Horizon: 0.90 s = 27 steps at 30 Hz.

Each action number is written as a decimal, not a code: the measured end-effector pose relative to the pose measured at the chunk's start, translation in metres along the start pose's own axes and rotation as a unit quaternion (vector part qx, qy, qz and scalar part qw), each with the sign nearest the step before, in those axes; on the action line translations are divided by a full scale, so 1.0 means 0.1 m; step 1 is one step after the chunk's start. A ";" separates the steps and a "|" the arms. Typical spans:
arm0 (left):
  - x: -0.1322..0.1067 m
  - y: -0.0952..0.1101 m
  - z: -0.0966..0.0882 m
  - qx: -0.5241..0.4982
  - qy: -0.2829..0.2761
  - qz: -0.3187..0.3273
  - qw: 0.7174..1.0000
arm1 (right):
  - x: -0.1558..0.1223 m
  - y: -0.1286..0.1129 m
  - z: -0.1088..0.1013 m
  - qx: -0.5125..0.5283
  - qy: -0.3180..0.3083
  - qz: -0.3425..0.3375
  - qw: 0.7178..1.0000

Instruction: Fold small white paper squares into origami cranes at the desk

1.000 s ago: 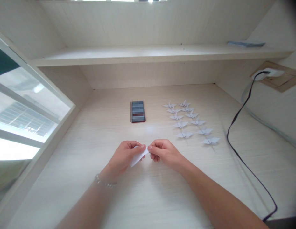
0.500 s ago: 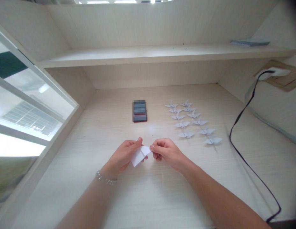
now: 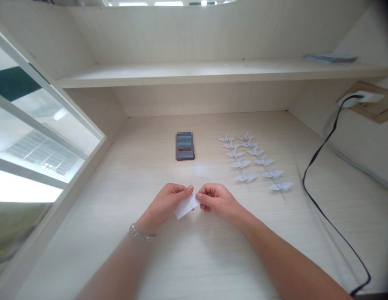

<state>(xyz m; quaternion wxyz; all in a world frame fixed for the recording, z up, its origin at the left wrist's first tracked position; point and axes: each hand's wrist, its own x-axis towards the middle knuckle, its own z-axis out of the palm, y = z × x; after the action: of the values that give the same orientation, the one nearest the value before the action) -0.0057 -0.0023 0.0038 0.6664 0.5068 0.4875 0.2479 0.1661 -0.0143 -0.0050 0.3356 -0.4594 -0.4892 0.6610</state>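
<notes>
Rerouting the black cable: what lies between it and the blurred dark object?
White paper cranes lie between the black cable and the blurred dark object, in the head view.

Tabletop [image 3: 187, 262]: paper cranes [image 3: 250, 160] in two rows ahead of right hand [image 3: 219, 202], dark block [image 3: 185, 146] (pixelated) ahead of left hand [image 3: 164, 206], black cable [image 3: 319, 196] further right.
</notes>
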 end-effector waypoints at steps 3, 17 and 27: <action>0.01 0.00 -0.05 -0.011 0.006 -0.002 1.000 | 0.00 -0.03 0.00 0.029 0.002 0.003 1.000; 0.01 0.01 -0.02 0.014 0.057 0.031 0.998 | 0.01 -0.02 -0.01 0.051 0.011 0.013 0.999; 0.01 -0.01 -0.03 0.008 0.040 0.015 0.999 | 0.02 -0.03 -0.01 0.062 0.013 0.035 0.997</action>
<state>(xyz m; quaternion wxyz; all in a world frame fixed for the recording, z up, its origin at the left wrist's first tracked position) -0.0076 -0.0005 0.0023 0.6384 0.5093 0.5080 0.2740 0.1660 -0.0120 -0.0030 0.3462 -0.4634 -0.4267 0.6952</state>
